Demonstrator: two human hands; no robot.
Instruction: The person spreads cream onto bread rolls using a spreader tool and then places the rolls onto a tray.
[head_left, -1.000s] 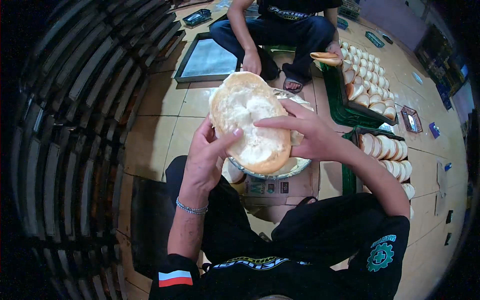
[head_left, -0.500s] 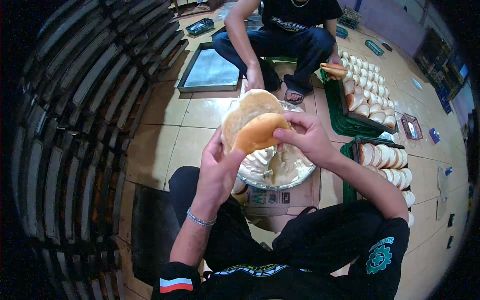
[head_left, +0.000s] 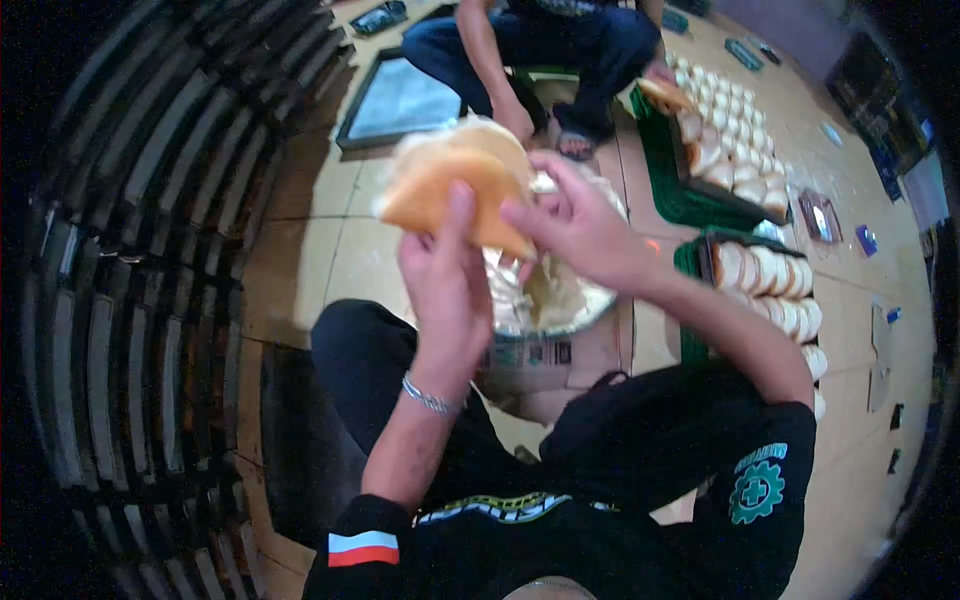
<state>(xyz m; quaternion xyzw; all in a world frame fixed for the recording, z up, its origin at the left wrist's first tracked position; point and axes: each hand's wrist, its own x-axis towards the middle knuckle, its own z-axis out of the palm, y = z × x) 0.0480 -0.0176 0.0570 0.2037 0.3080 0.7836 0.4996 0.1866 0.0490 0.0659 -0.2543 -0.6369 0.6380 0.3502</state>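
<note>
A soft round bun (head_left: 462, 195), golden on the outside and folded over, is held up in front of me, blurred by motion. My left hand (head_left: 447, 275) grips it from below, thumb pressed on its crust. At its right edge my right hand (head_left: 590, 225) pinches the bun between thumb and fingers. A pale, cream-coated face shows along its far side. Behind and below sits a wide bowl (head_left: 560, 328) of whitish cream, partly covered by my hands and the bun.
A co-worker (head_left: 560, 45) squats opposite, holding another bun (head_left: 665, 97). Green crates (head_left: 665, 205) of cream-topped buns stand on the right. A metal tray (head_left: 405, 100) lies at far left on the tiled floor (head_left: 300, 240). Stacked dark trays (head_left: 170, 250) line the left side.
The bun has folded over, with its golden crust turned toward me, and moved slightly left and up. My left thumb now presses on the crust. The whole view has shifted a little.
</note>
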